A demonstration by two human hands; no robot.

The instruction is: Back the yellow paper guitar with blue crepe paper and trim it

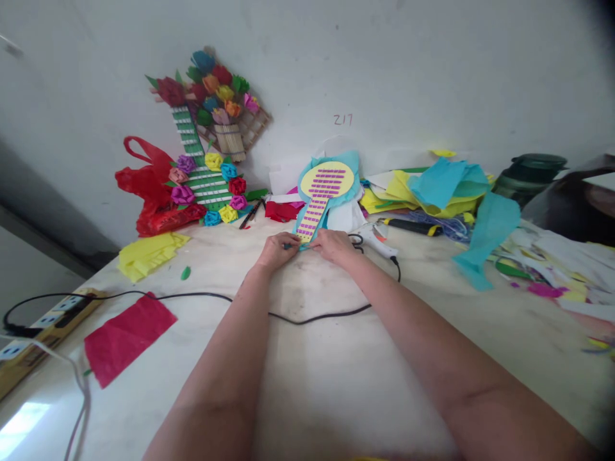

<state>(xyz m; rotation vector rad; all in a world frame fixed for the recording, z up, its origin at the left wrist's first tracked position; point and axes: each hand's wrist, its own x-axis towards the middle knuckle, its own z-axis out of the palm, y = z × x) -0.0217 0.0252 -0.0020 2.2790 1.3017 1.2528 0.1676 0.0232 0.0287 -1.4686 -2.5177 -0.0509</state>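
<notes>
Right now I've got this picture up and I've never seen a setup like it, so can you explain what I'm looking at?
There is no machine here, just one person's two bare hands. The single picture comes from a camera worn on their head, looking forward and down.

The left hand and right hand meet at the narrow lower end of a yellow paddle-shaped piece with purple stripes and light blue backing; their exact grip is too small to make out.

On the pale marbled table lie a dark red rectangular sheet, a crumpled yellow sheet and a thin black cord. Farther back is a green-and-white striped guitar-shaped piece, trimmed with colourful handmade flowers.
</notes>
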